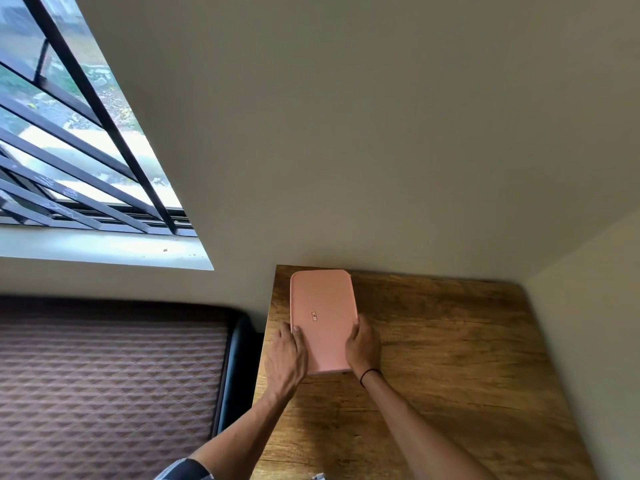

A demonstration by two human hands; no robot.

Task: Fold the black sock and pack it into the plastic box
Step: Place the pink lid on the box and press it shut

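A pink plastic box with its lid on lies on the wooden table, its far end against the wall. My left hand grips the box's near left edge. My right hand grips its near right edge, a black band around the wrist. No black sock shows anywhere in view.
The table sits in a corner, with walls behind and to the right. A bed with a brown quilted cover stands to the left, just off the table's left edge. A barred window is above the bed.
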